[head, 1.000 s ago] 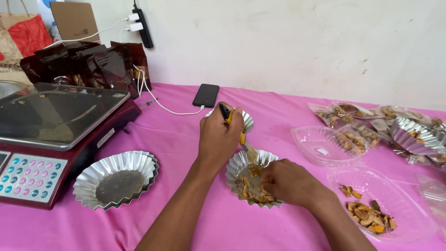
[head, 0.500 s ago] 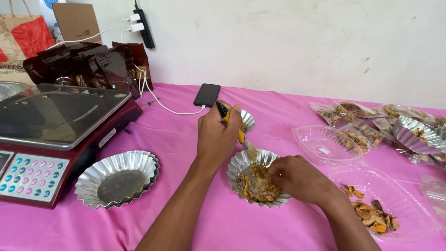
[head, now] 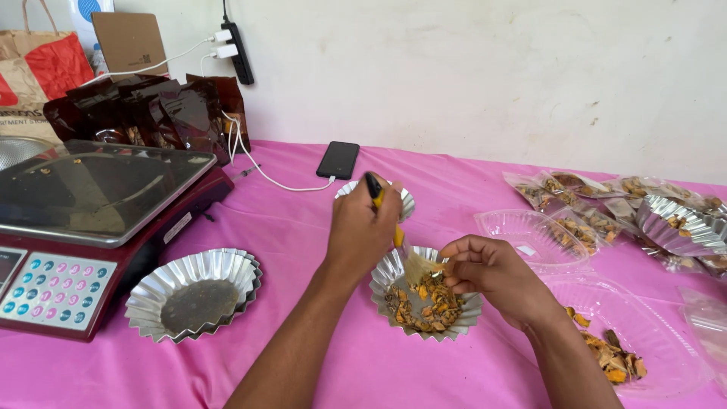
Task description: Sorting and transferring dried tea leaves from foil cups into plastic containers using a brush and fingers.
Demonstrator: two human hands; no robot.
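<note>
Change vs the earlier views: right hand (head: 485, 276) is sitting at the right rim of the fluted silver foil dish (head: 394, 274), where a sec ago it was lying over the dish centre, so the contents are now showing in full. Left hand (head: 362, 227) is staying put above the dish's far-left edge, closed around a small brush w/ yellow-black handle (head: 376, 193), bristles (head: 419, 265) pointing down-right into the dish. My read: brushing/sorting of the pieces is ongoing, not finished.

Right hand fingers are pinched narrow near the bristle tip; can't tell if they're holding a piece or just the bristles.

Dish is resting on the pink tablecloth (head: 303, 227), centre of view, btw both forearms. It's about half full of dried orange-brown chips (head: 425, 303), irregular, some bright orange, piled mostly toward the near side.

Nearby: second small foil dish (head: 407, 201) just behind the left hand, partly hidden. Stack of empty foil dishes (head: 193, 291) left, beside the red digital scale w/ steel pan (head: 83, 204). Clear plastic tray w/ a few similar chips (head: 628, 341) right of the right forearm. Black phone (head: 338, 160) charging further back.
</note>
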